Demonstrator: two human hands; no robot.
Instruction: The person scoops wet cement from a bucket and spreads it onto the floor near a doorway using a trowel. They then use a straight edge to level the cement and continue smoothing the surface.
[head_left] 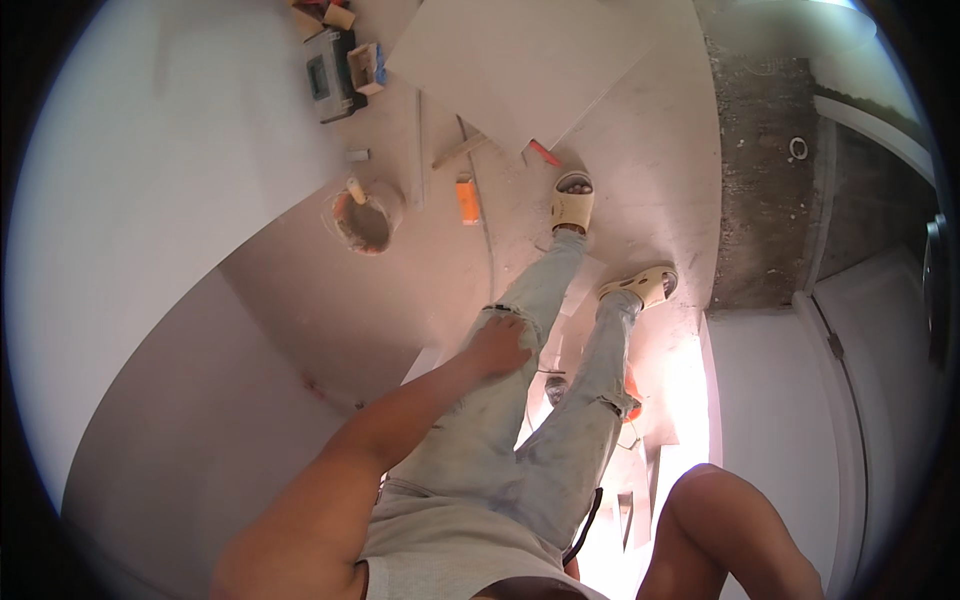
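Note:
My left hand point(500, 343) rests on my left knee over torn, dusty light jeans point(545, 280), its fingers apart. My right arm point(730, 510) is bent at the lower right, and its hand is not visible. Beige clogs point(573, 200) are on my feet, standing on the pale, dusty floor. Left of my legs stands a bucket point(365, 220) of grey material with a handled tool in it. An orange rectangular object point(467, 200) lies between the bucket and my left foot.
A large pale board point(510, 55) lies ahead, with a red tool point(543, 151) at its edge. A grey toolbox point(330, 75) and small cartons point(365, 68) sit at upper left. A curved white panel point(120, 240) borders the left; a door frame point(830, 335) is on the right.

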